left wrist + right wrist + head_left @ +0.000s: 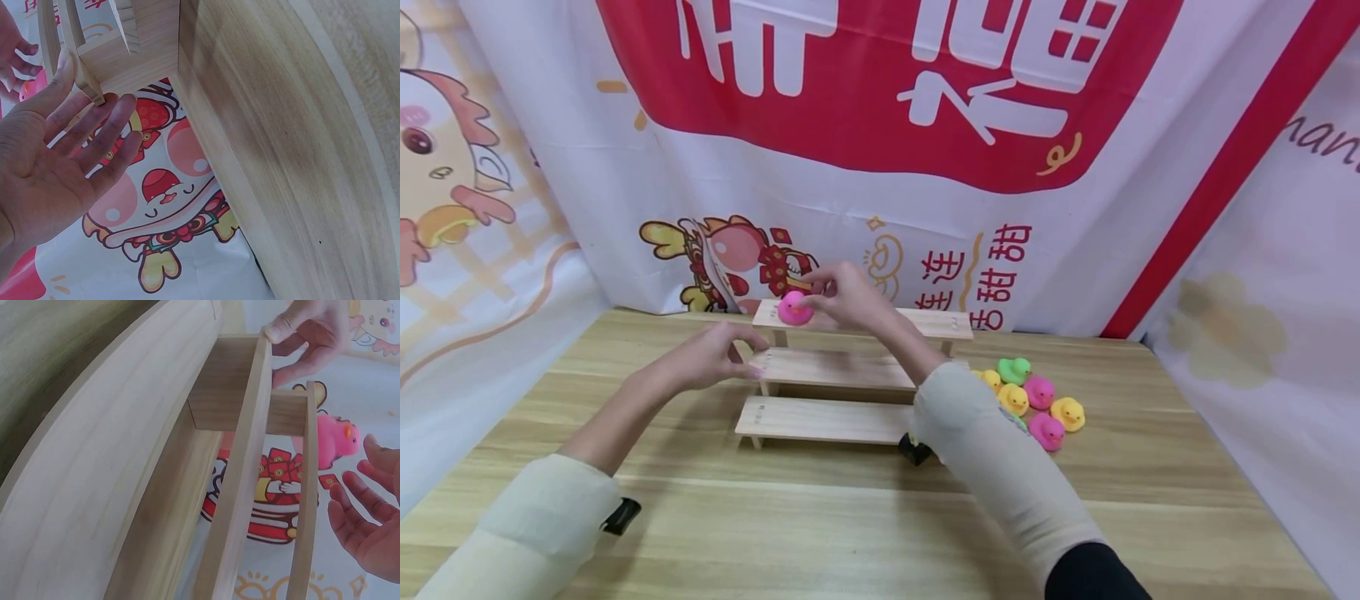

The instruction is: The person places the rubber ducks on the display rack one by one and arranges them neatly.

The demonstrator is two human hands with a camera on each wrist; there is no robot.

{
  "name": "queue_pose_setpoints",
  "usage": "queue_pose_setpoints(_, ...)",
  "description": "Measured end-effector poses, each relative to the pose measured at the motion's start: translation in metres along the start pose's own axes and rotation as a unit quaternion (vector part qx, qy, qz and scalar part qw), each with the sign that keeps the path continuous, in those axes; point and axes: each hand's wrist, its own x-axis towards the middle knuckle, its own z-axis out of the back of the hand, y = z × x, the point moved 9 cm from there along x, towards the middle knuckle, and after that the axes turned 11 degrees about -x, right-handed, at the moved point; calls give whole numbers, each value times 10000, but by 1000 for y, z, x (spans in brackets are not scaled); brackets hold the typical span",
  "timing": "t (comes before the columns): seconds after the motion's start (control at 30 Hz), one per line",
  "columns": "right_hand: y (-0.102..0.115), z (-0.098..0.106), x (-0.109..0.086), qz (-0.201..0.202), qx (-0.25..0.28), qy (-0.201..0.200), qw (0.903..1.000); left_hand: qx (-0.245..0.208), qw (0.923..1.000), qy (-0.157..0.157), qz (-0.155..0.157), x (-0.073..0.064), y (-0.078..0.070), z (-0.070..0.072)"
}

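A small wooden three-step shelf (827, 419) stands on the table. At the left end of its top board sits a pink rubber duck (795, 309). My right hand (850, 298) is right beside this duck; in the right wrist view, its fingers (353, 512) are spread and a narrow gap separates them from the duck. With thumb and fingers, my left hand (715, 358) pinches the left end of the middle board. The left wrist view has the thumb on one face of that board and the other fingers reaching behind it.
Right of the shelf lies a group of rubber ducks, among them a green duck (1015, 370), a pink duck (1047, 431) and a yellow duck (1067, 413). My right sleeve (992, 442) hides part of the group. A printed cloth (820, 192) hangs close behind the shelf.
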Motion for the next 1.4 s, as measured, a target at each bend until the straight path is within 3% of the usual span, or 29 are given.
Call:
queue_pose_setpoints(0.37,-28,30,-35,-153,220,-270,9993,-1,10000,-22,62,1,2,0)
queue_pose_setpoints(0.5,-39,40,-51,-102,61,-366,9993,44,10000,-16,88,1,2,1)
queue_pose_setpoints(0.8,-62,63,-99,40,-114,-572,9983,72,9999,-7,137,2,1,0)
queue_pose_setpoints(1.17,-99,91,-145,-142,-288,-891,9955,52,9999,-19,101,1,0,0)
queue_pose_setpoints(1.4,-129,102,-165,-599,-340,-844,9941,87,9999,-13,48,1,-2,1)
